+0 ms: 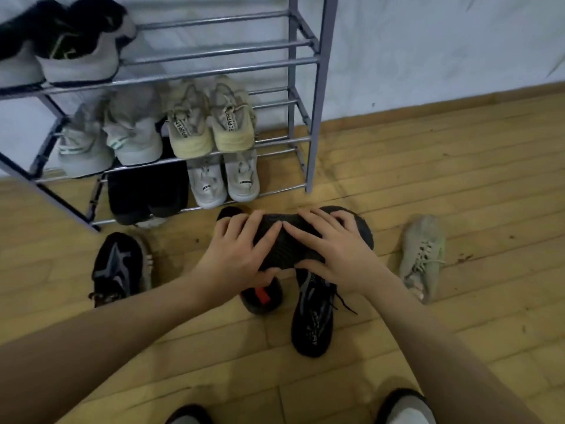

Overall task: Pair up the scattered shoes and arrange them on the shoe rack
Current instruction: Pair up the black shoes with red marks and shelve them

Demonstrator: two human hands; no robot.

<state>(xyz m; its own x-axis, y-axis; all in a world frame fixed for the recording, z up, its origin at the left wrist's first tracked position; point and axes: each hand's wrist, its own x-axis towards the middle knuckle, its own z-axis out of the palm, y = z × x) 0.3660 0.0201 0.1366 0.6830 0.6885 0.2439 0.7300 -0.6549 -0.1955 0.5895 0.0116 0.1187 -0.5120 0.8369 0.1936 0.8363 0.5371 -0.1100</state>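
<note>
Wooden floor (pixel 428 166) | both hands (pixel 244 255) clasp dark knit shoe (pixel 287 249) | shoe rack (pixel 312 117) behind

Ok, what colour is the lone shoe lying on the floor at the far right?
Pale grey-green, with light laces; head view.

The shoe rack (pixel 308 61) is grey metal tubing with a dull sheen. The floor (pixel 428 166) is yellowish wood planks, matt and scuffed. The dark shoe (pixel 284 249) under both hands is ribbed knit cloth, matt. The grey-green sneaker (pixel 423 255) looks like soft woven fabric with cord laces. The wall (pixel 443 41) behind looks matt and slightly wrinkled.
</note>
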